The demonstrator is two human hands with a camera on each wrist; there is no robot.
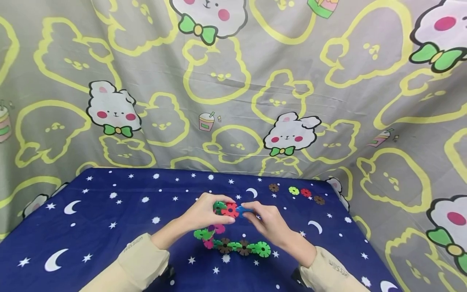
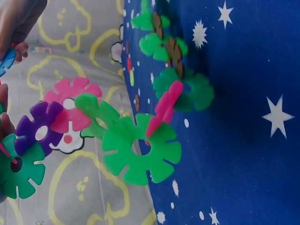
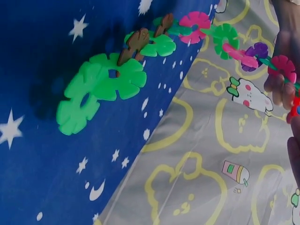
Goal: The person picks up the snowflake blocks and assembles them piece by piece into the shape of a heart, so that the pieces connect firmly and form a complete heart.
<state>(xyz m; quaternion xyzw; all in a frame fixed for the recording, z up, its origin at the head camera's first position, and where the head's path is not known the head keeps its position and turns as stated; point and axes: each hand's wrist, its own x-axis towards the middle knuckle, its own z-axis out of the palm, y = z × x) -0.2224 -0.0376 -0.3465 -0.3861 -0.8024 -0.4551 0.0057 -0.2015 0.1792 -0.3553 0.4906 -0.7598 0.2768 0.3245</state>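
Slotted plastic snowflake discs are joined in a curved chain, its lower stretch near or on the blue cloth. My left hand (image 1: 204, 211) grips the upper end, thumb and fingers around a red snowflake disc (image 1: 234, 215). Between the thumb and fingers of my right hand (image 1: 273, 226) is a blue snowflake disc (image 1: 241, 211), touching the red one's edge; whether they interlock I cannot tell. Below the hands hang green (image 2: 140, 171), pink (image 2: 70, 89) and purple (image 2: 35, 117) discs. Further along, brown discs (image 1: 225, 250) alternate with green, ending in a bright green disc (image 1: 263, 244).
Loose discs lie at the table's far right: a brown disc (image 1: 273, 185), a yellow-green disc (image 1: 293, 188), a red disc (image 1: 305, 190) and another brown disc (image 1: 319, 197). The dark blue star-patterned cloth (image 1: 120, 243) covers the table. A cartoon-print curtain (image 1: 164, 81) hangs behind.
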